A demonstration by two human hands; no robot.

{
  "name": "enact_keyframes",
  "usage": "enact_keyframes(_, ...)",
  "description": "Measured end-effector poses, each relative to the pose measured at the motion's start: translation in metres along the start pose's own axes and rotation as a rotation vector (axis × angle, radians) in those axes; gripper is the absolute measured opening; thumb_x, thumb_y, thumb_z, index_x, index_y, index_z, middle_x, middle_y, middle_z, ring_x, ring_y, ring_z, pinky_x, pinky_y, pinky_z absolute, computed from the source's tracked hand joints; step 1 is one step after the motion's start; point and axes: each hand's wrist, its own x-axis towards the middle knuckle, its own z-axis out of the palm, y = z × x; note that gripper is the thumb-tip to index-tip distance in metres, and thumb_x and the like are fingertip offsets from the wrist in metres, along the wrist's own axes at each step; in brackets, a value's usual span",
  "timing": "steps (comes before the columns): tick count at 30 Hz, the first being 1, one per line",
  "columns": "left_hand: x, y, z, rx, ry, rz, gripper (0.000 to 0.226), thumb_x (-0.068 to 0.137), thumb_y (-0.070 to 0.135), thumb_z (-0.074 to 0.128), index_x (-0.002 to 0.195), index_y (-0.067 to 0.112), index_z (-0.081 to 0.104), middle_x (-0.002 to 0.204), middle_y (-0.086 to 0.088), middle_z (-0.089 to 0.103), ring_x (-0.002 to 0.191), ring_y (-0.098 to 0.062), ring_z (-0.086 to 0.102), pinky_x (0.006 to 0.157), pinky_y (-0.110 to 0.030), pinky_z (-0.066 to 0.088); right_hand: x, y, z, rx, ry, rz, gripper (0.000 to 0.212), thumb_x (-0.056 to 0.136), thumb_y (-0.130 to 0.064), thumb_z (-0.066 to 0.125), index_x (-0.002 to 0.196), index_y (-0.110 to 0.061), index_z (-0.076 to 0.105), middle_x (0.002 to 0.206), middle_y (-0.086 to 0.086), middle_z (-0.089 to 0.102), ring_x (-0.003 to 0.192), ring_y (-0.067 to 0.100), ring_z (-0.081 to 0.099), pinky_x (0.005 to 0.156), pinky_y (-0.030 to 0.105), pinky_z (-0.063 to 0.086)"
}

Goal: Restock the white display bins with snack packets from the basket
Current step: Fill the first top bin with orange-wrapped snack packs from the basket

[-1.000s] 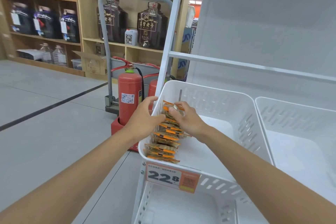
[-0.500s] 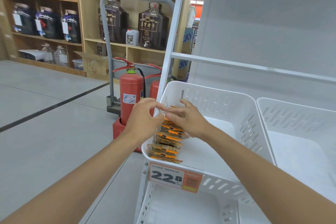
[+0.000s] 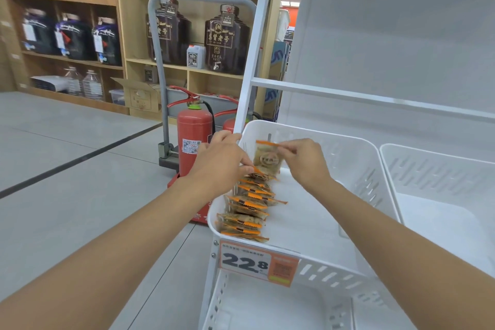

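Head view, one moment.

Your right hand [image 3: 305, 161] pinches the top orange seal of a clear, orange-edged snack packet [image 3: 265, 158], thumb and forefinger closed on its upper right corner. Your left hand [image 3: 222, 162] has its fingers curled and nipped onto the orange edge at the same packet's lower left corner. The packet stands upright between the two hands with its face towards you. It is inside the white plastic bin [image 3: 348, 158], close to the bin's left wall and towards the back.

Directly in front of it a row of packets [image 3: 249, 209] of the same kind runs along the left wall to the front rim. They overlap like shingles, orange edges up. The held packet's foot touches the back end of this row. The rest of the bin floor shows bare white.

An orange and white price tag [image 3: 258, 265] reading 22.8 hangs on the shelf edge under the bin's front rim. A second white bin [image 3: 428, 169] sits just beside the first, on its right. A lower white bin [image 3: 267, 305] shows beneath the tag.

To the left, on the grey floor: a red fire extinguisher [image 3: 194, 139], partly behind your left hand. A grey hand-truck frame [image 3: 160, 61] stands behind it. Wooden shelving [image 3: 128, 35] carries dark brown jars [image 3: 225, 37].
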Motion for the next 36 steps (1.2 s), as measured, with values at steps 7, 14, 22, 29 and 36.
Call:
enact_keyframes(7, -0.003, -0.008, 0.012, 0.02, -0.054, -0.034, 0.04, 0.092, 0.025, 0.064, 0.129, 0.042, 0.06, 0.158, 0.001, 0.025, 0.145, -0.024, 0.017, 0.114, -0.054, 0.024, -0.026, -0.013, 0.006, 0.056, -0.431, -0.088, 0.028, 0.1, -0.013, 0.048, 0.123, -0.013, 0.064, 0.107, -0.002, 0.06, 0.092, 0.004, 0.053, 0.075, 0.004, 0.037)
enact_keyframes(14, -0.019, -0.018, 0.012, -0.405, 0.111, -0.079, 0.032, 0.087, 0.03, 0.072, 0.12, 0.03, 0.067, 0.129, 0.01, 0.055, 0.116, -0.005, 0.046, 0.089, -0.015, 0.033, -0.031, -0.01, -0.006, 0.074, -0.391, 0.053, 0.058, 0.084, -0.048, 0.068, 0.137, -0.035, 0.05, 0.159, -0.005, 0.013, 0.146, 0.017, 0.016, 0.113, 0.034, 0.021)
enact_keyframes(22, -0.027, -0.017, 0.01, -0.514, 0.151, -0.114, 0.033, 0.088, 0.017, 0.07, 0.118, 0.03, 0.065, 0.119, 0.011, 0.054, 0.109, -0.008, 0.053, 0.089, -0.021, 0.04, -0.021, -0.011, -0.005, 0.115, -0.039, 0.004, 0.021, 0.097, -0.019, 0.057, 0.108, -0.014, 0.073, 0.125, 0.008, 0.064, 0.116, 0.019, 0.055, 0.108, 0.03, 0.036)
enact_keyframes(29, -0.029, -0.017, 0.015, -0.586, 0.14, -0.142, 0.032, 0.09, 0.016, 0.068, 0.115, 0.036, 0.061, 0.122, 0.012, 0.054, 0.107, -0.007, 0.052, 0.088, -0.025, 0.047, -0.006, -0.01, -0.025, 0.266, 0.246, -0.039, 0.022, 0.097, -0.011, 0.054, 0.101, -0.018, 0.075, 0.096, -0.006, 0.073, 0.083, 0.006, 0.066, 0.089, 0.031, 0.054)
enact_keyframes(36, -0.028, -0.021, 0.02, -0.645, 0.147, -0.143, 0.034, 0.09, 0.013, 0.067, 0.11, 0.039, 0.059, 0.123, 0.012, 0.055, 0.102, -0.004, 0.053, 0.08, -0.02, 0.047, -0.016, 0.003, 0.012, 0.232, -0.469, 0.146, 0.057, 0.098, -0.043, 0.05, 0.15, -0.028, 0.03, 0.149, -0.01, 0.025, 0.14, 0.012, 0.024, 0.106, 0.023, 0.021)
